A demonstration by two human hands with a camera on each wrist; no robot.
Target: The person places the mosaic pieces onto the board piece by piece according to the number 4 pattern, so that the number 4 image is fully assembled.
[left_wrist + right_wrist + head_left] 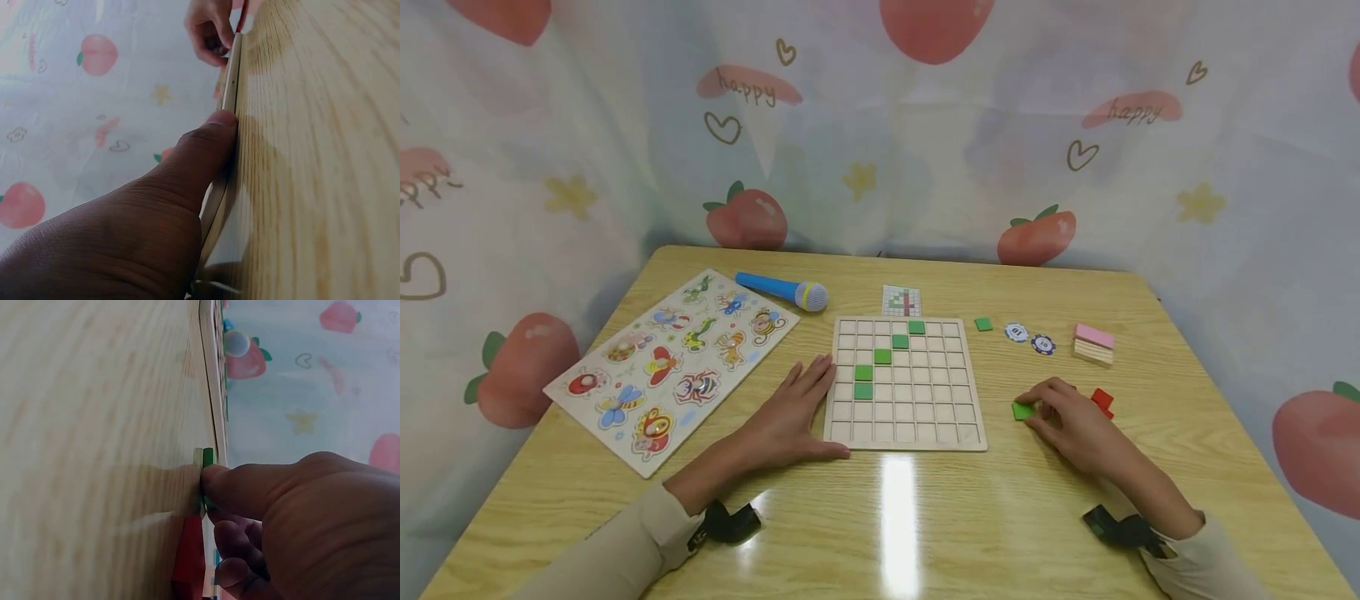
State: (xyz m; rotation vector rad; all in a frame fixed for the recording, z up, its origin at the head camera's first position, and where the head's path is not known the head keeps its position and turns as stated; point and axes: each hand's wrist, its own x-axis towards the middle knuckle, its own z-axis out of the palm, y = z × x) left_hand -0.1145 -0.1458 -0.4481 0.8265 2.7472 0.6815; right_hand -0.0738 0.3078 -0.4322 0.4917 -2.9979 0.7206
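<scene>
A wooden grid board (981,433) lies flat in the middle of the table, with several green square tiles (883,357) in a diagonal run of its cells. My left hand (790,412) rests along the board's left side, fingers extended, thumb at the near left corner; the left wrist view shows that thumb (206,140) against the board's edge. To the right of the board, my right hand (1078,429) pinches a green tile (1022,412) low over the tabletop. In the right wrist view, the thumb presses on this tile (209,456). Red tiles (1102,400) lie beside that hand, partly hidden.
Behind the board lies a small pattern card (901,301). Right of it are a loose green tile (983,324), two poker chips (1017,332) and a pink-topped stack (1093,345). An insect puzzle board (638,379) and a blue toy microphone (782,289) occupy the left.
</scene>
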